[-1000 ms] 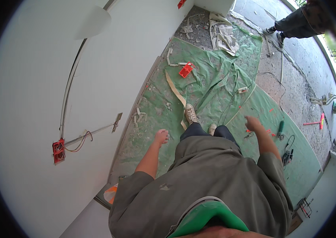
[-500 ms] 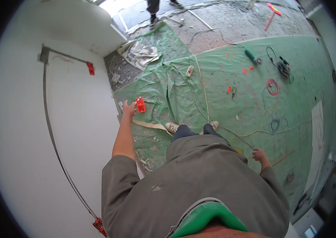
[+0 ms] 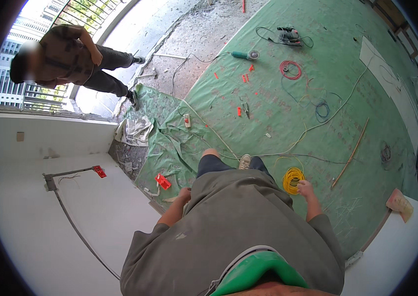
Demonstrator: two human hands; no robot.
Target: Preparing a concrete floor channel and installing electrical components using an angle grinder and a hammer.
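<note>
My left hand [image 3: 184,194] hangs close against the left side of my grey shirt, its fingers turned toward my body and mostly hidden. Just beyond it on the floor lies a red plastic box [image 3: 163,181]. On my right side, my right hand [image 3: 305,188] is held low with its fingers curled; whatever may be inside them is hidden. In the picture it overlaps the edge of a coil of yellow wire [image 3: 293,180] lying on the green floor sheet [image 3: 278,108].
Cords, a green angle grinder [image 3: 245,55], a dark power tool [image 3: 289,36], pliers [image 3: 245,109], red wire [image 3: 291,70] and blue wire [image 3: 322,111] lie ahead. A wooden stick [image 3: 351,153] lies right. Another person [image 3: 70,59] stands far left near a railing.
My view has swung round, bringing the other person fully into sight at the left. My left hand, stretched forward beside the red box before, is now drawn back against my body.
</note>
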